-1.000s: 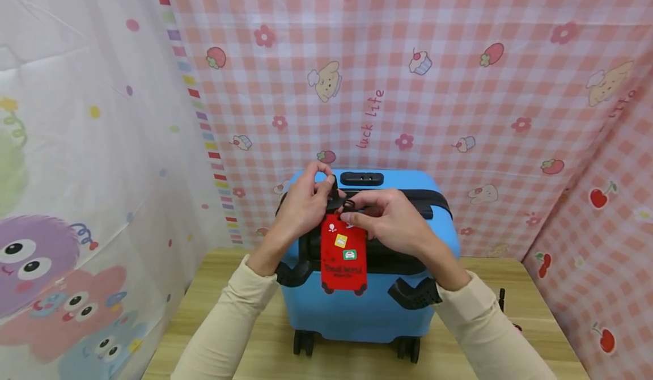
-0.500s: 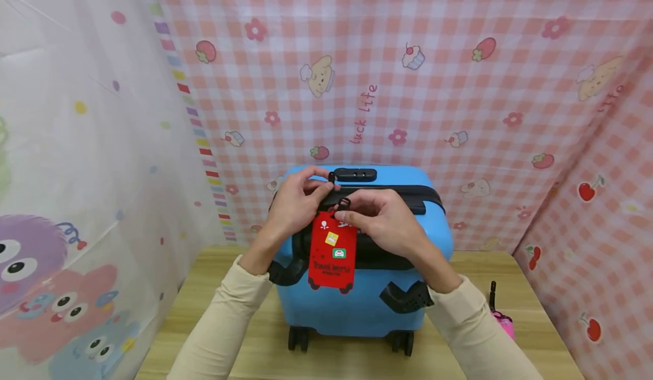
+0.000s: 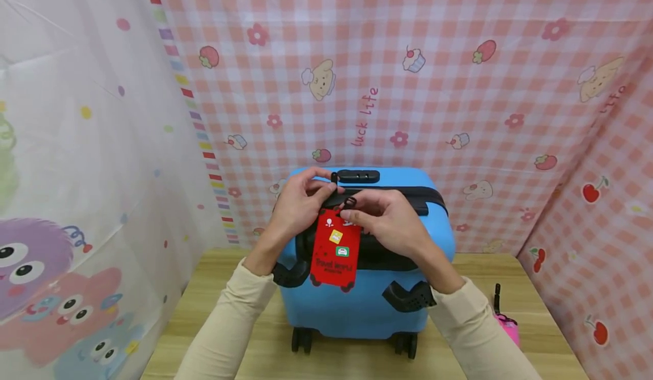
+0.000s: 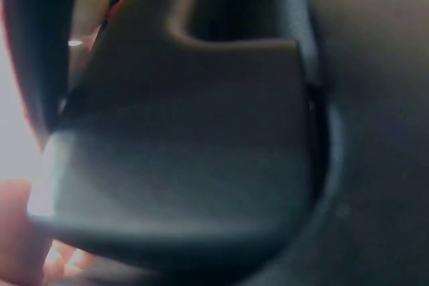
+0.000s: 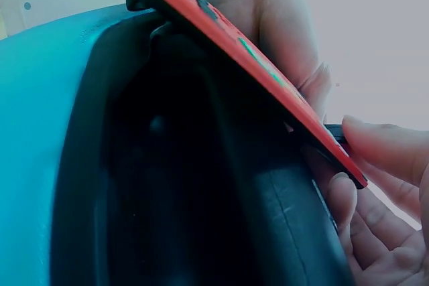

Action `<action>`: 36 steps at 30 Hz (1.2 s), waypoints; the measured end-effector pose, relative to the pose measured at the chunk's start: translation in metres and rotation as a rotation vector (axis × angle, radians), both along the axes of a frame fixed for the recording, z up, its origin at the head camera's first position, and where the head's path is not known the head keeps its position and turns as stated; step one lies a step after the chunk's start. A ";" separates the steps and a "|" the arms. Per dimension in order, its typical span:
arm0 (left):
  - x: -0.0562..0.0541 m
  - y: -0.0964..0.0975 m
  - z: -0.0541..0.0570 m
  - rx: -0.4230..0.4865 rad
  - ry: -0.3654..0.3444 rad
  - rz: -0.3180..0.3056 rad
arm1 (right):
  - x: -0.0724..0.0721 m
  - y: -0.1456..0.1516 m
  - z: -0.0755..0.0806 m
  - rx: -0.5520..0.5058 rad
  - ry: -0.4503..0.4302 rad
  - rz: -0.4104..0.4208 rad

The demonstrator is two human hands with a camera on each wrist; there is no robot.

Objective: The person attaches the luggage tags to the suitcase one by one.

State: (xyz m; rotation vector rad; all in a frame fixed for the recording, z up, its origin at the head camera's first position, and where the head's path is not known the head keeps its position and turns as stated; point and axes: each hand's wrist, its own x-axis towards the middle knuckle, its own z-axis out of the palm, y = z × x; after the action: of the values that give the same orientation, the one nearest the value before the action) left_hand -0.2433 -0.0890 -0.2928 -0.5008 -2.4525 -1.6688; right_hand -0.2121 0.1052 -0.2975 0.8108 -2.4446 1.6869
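Note:
A red luggage tag [image 3: 335, 248] printed "Travel World" hangs in front of a blue suitcase [image 3: 357, 312], close over its black top handle area. My left hand [image 3: 298, 205] pinches the upright end of the tag's black strap [image 3: 334, 177] between thumb and finger. Just right of it, my right hand [image 3: 395, 221] pinches the strap near its black buckle loop [image 3: 350, 202] at the tag's top edge. From the right wrist, the tag [image 5: 249, 65] appears edge-on, slanting over the dark handle recess [image 5: 188, 165]. A blurred black part [image 4: 181, 145] fills the left wrist view.
The suitcase stands on a wooden table [image 3: 219, 312] against a pink checked curtain [image 3: 377, 57]. A black combination lock [image 3: 359, 176] lies on its top. At right, a pink tag with a black strap [image 3: 508, 329] is partly hidden by the sleeve.
The head view has shifted slightly. The tag's lower end has swung a little to the left. Both hands keep their hold on the strap, and the pink tag shows more.

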 end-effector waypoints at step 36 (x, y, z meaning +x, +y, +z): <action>0.001 -0.008 -0.007 0.043 0.043 -0.096 | 0.006 -0.006 -0.010 -0.030 0.247 -0.129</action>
State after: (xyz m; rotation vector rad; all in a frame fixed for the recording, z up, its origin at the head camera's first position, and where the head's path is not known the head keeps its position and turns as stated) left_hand -0.2418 -0.0965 -0.3000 -0.6510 -2.3922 -1.7239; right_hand -0.2059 0.0987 -0.3073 0.7859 -2.2490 1.4790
